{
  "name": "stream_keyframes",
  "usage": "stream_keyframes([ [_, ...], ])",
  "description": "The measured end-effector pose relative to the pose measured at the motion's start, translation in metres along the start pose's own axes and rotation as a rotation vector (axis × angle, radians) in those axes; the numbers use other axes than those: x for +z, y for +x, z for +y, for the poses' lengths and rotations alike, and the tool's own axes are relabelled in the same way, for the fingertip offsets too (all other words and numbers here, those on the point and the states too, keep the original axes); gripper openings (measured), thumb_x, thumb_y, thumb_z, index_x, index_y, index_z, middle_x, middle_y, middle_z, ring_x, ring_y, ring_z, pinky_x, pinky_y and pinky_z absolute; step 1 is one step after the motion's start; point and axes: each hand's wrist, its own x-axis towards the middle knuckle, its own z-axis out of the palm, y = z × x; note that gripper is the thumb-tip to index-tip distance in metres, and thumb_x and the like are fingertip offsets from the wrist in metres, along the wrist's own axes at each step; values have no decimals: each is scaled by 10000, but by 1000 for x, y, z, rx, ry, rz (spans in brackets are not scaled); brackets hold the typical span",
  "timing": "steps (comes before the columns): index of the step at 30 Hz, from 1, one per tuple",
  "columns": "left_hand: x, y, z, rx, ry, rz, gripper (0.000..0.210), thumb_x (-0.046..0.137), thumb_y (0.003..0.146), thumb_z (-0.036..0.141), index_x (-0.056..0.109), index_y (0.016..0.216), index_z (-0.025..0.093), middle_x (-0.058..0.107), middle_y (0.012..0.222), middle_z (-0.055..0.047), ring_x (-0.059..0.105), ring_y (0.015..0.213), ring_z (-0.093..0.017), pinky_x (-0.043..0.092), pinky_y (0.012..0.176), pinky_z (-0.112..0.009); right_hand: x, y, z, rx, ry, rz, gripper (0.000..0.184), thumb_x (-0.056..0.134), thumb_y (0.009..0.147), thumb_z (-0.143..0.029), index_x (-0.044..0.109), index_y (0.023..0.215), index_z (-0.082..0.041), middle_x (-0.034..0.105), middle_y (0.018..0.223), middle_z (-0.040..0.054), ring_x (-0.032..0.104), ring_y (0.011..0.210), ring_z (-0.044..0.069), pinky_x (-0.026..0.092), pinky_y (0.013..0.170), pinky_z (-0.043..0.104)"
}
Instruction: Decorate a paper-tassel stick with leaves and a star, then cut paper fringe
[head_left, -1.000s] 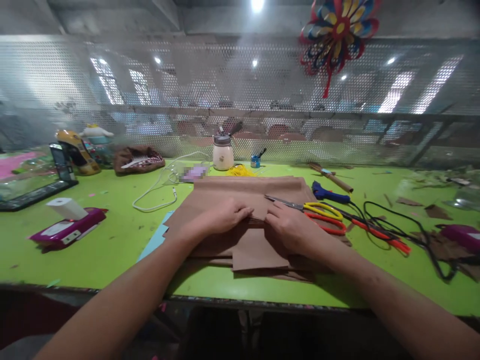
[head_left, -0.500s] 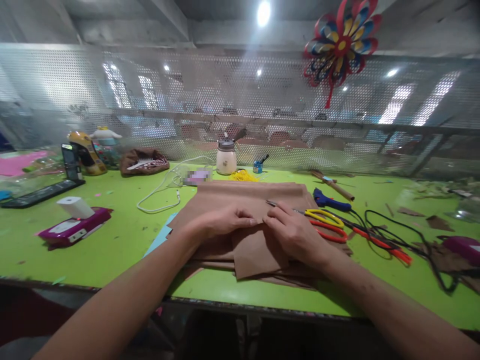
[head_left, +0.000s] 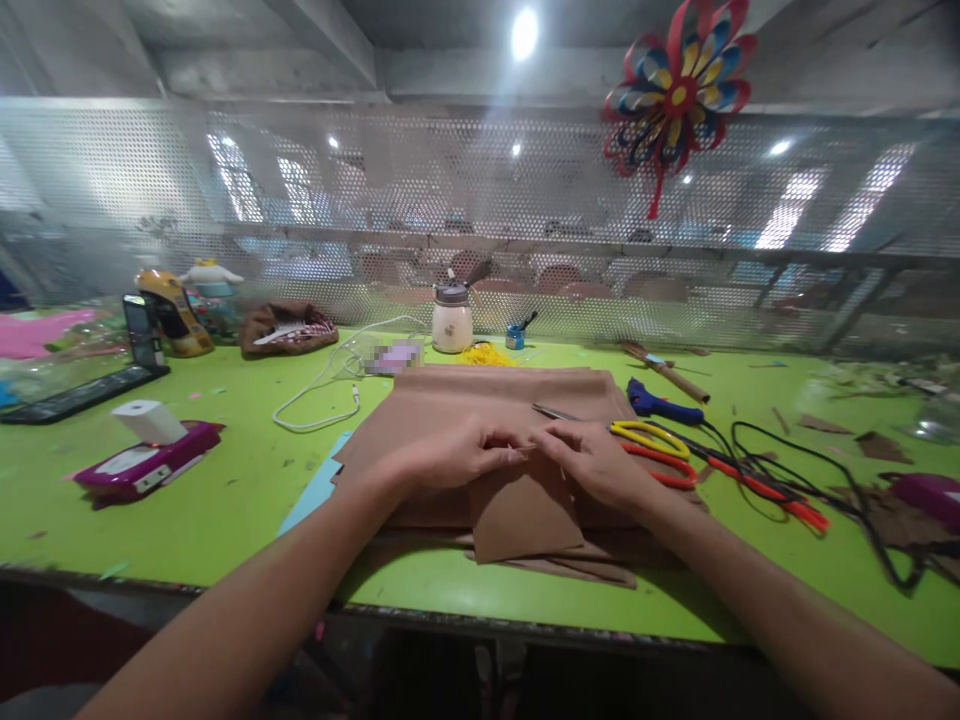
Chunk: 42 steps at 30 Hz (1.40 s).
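A small piece of brown paper (head_left: 525, 515) hangs from the fingertips of both my hands, its lower part bent toward me. My left hand (head_left: 472, 450) pinches its upper edge from the left. Close beside it, my right hand (head_left: 589, 455) pinches the same edge from the right. Under them lies a stack of larger brown sheets (head_left: 450, 395). Scissors with yellow and red handles (head_left: 656, 440) rest on the stack by my right hand, their blades pointing left. What exactly the fingertips press together is too small to make out.
Right of the stack lie a blue glue gun (head_left: 664, 403), a black cable (head_left: 817, 440) and brown scraps (head_left: 885, 447). A purple power strip (head_left: 150, 465) and a phone on a stand (head_left: 142, 330) are at left. A jar (head_left: 452, 320) stands behind the stack, near a perforated screen (head_left: 420, 200).
My right hand's fingers have drawn closer to my left fingertips along the paper's top edge. The small paper now curves more, and more of the scissor blades shows.
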Motion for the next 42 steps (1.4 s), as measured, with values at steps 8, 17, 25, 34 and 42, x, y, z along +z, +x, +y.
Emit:
stream_keyframes([
  [8, 6, -1, 4, -12, 149, 80, 293, 415, 887, 308, 617, 1051, 173, 668, 992, -42, 574, 859, -163, 403, 731, -242, -1, -2, 2, -23, -7, 36, 299, 478, 857, -361, 641, 736, -141, 606, 661, 4, 514, 614, 125, 373, 541, 212],
  [17, 7, 1, -3, -35, 372, 158, 345, 351, 905, 389, 607, 971, 167, 661, 920, -56, 557, 744, -167, 373, 641, -251, -1, -1, 11, -109, -86, 158, 289, 445, 879, -333, 636, 773, -144, 621, 680, 11, 550, 635, 136, 398, 570, 215],
  [25, 7, 1, -1, -79, 423, 135, 383, 324, 904, 406, 621, 932, 165, 663, 867, -65, 548, 703, -168, 367, 605, -248, -11, 0, 8, -172, -86, 65, 215, 487, 858, -294, 655, 832, -162, 677, 775, 22, 595, 715, 149, 431, 643, 228],
  [34, 5, 4, -3, 20, 146, 128, 342, 367, 905, 357, 629, 1050, 192, 668, 1016, -31, 564, 880, -164, 410, 764, -248, -10, -3, 1, -229, -171, 26, 251, 438, 890, -264, 652, 814, -158, 664, 711, 17, 564, 642, 130, 392, 595, 219],
  [42, 5, 3, -7, -22, 260, 151, 370, 369, 896, 410, 650, 965, 179, 680, 933, -30, 565, 796, -160, 406, 721, -241, -11, -4, -4, -243, -246, -13, 239, 423, 901, -261, 637, 857, -163, 660, 761, 24, 554, 663, 131, 387, 623, 227],
])
